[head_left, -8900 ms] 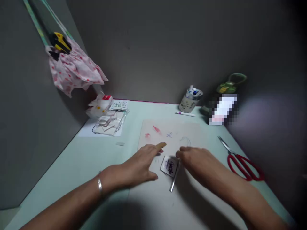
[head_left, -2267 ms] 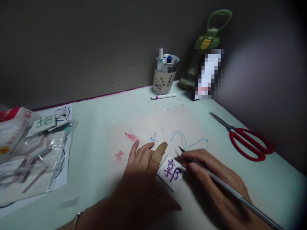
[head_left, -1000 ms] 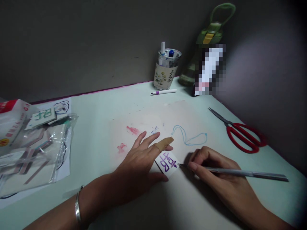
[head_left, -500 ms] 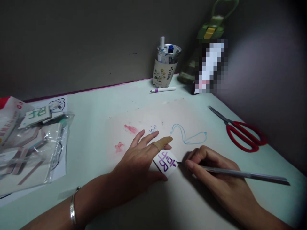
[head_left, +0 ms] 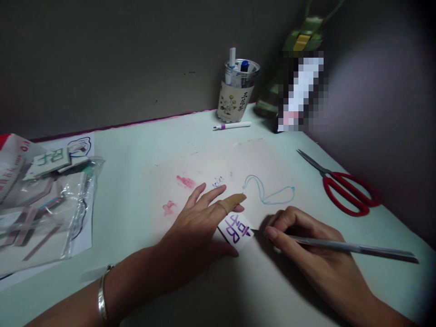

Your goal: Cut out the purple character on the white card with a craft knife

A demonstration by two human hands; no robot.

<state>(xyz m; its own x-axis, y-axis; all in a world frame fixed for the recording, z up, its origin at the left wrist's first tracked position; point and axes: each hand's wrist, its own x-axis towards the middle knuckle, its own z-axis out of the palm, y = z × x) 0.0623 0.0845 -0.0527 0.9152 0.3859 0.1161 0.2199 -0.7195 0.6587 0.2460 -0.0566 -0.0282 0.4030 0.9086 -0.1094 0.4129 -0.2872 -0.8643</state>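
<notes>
Small white block (head_left: 237, 230) with a purple character is pinned flat on the stained work mat (head_left: 259, 159) by the left hand (head_left: 197, 227): fingers spread, bandaged index finger (head_left: 231, 202) laid over the block's far edge, thumb tucked along its near edge. Block sits directly under that hand's fingertips, just left of the right hand (head_left: 306, 245).

Thin metal carving tool (head_left: 340, 247) is pinched pen-style between right thumb and fingers, tip touching the block's right edge.

Risks, as judged:
- tip is aimed toward the left thumb and bandaged finger; a slip along that line lands in them, caused by too much push on a small block
- block is held by finger pressure only, so it could be twisted or skidded by side load from the tip
- a purple stroke could be gouged if the tip skates

Orientation: tool's long axis runs nearly level, left-right, point toward the left hand, tail well past the right wrist. Block lies rotated, corner toward the tool, character read sideways.

Red scissors (head_left: 344, 190) lie beyond the right hand, well apart; pen cup (head_left: 236, 97) far ahead of both hands
</notes>
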